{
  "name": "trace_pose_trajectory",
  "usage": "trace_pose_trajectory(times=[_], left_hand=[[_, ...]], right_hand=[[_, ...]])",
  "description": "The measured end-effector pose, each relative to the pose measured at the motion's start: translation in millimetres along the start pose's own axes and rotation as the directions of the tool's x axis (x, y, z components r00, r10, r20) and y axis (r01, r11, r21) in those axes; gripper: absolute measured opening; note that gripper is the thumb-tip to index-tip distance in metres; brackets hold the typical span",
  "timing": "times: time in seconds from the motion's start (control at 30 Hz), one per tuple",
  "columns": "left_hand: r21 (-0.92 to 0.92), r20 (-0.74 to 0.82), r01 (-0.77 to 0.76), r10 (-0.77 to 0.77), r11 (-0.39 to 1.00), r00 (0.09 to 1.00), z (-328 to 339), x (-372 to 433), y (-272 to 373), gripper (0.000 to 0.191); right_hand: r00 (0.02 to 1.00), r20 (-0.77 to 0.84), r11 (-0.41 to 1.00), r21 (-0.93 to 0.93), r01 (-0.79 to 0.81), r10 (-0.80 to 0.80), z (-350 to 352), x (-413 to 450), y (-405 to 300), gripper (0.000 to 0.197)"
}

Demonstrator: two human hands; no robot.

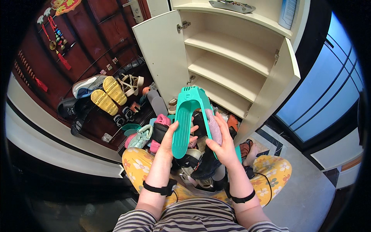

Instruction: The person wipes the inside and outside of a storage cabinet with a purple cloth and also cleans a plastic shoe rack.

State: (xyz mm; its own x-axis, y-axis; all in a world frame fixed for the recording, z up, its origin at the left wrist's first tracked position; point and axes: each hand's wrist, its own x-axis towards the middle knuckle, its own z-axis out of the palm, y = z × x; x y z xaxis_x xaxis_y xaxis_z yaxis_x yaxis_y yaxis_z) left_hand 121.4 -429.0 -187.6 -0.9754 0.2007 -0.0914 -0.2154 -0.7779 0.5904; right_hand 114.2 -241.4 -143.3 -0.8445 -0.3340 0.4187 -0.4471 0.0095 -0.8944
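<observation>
A teal plastic shoe rack holder [183, 130] is held up between my two hands. My left hand [171, 137] grips its broad ribbed part from the left side. My right hand [224, 145] holds its narrower right side, with a pinkish-purple cloth [214, 127] between palm and plastic. Beneath and around the hands lies a pile of shoes, among them a mint-green sneaker [141, 136], a pink and black shoe [160, 129] and a dark shoe with a pale sole [189, 159]. The holder hides part of the pile.
Ahead stands a cream cabinet [232, 59] with shelves and both doors swung outward. Yellow slippers [104, 102], beige sandals [130, 84] and other shoes rest on a rack at the left, by a dark red door. A metal tray [232, 6] lies on the cabinet's upper ledge.
</observation>
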Motion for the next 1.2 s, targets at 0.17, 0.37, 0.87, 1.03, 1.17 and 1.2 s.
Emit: trace_pose_trajectory(times=[0.17,0.37,0.87,1.03,1.17,1.2], left_hand=[[-0.184,0.077,0.109,-0.096,0.977,0.992,5,0,-8,0.049],[-0.092,0.043,0.138,-0.134,0.986,0.99,1,-9,-10,0.048],[-0.326,0.033,0.048,-0.04,0.944,0.999,2,-10,-26,0.057],[-0.248,0.054,0.104,-0.093,0.963,0.994,-14,-9,-24,0.057],[-0.08,0.053,0.149,-0.145,0.986,0.988,-10,-11,-22,0.053],[-0.059,0.03,0.152,-0.151,0.987,0.988,-8,-12,-21,0.051]], right_hand=[[0.998,-0.006,0.948,-0.313,0.064,-0.069,3,-2,-4,0.037],[0.951,-0.144,0.874,-0.45,0.184,-0.274,5,17,-5,0.026],[0.961,-0.257,0.851,-0.523,-0.046,-0.106,-3,38,0,0.023],[0.967,-0.248,0.838,-0.54,-0.083,-0.064,-9,41,0,0.023],[0.961,-0.211,0.887,-0.457,0.063,-0.177,-2,42,3,0.023],[0.963,-0.195,0.904,-0.419,0.089,-0.185,1,43,-1,0.024]])
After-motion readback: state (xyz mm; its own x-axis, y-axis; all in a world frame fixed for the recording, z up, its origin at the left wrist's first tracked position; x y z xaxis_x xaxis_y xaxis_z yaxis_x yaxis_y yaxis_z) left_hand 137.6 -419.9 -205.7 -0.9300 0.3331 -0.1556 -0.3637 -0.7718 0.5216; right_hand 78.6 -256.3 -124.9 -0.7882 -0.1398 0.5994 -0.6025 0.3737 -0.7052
